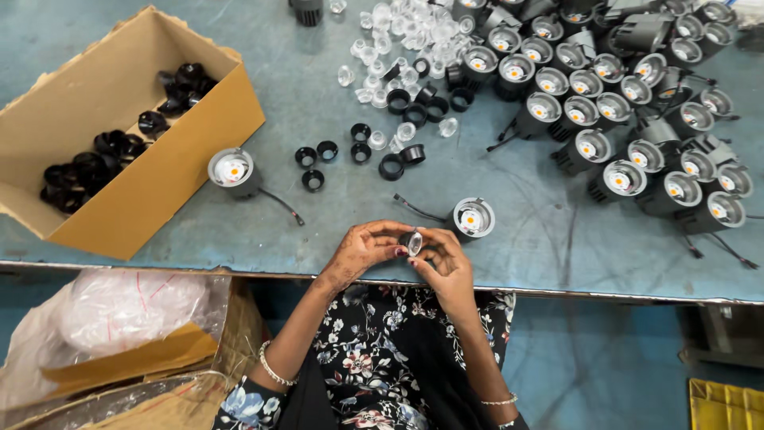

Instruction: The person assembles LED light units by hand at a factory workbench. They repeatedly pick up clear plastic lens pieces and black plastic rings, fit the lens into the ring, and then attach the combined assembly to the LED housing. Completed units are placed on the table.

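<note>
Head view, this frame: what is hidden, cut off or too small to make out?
- Small lens piece: mostly covered by left hand and right hand fingers.
- Lamp housings: pile cut off by top edge.
- Cardboard box: near wall hides some black parts.
- Yellow crate: cropped at corner.

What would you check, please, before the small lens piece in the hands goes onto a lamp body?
1. Lens piece held by both hands: ok, left hand and right hand pinch it over the table edge.
2. Lens seated in its black ring: cannot tell, fingers cover it.
3. Lamp body within reach: ok, it lies just beyond the hands, face up.
4. Its wire clear of the hands: ok, it trails to the left.
5. Spare black rings and clear lenses at hand: ok, loose on the table.
</note>
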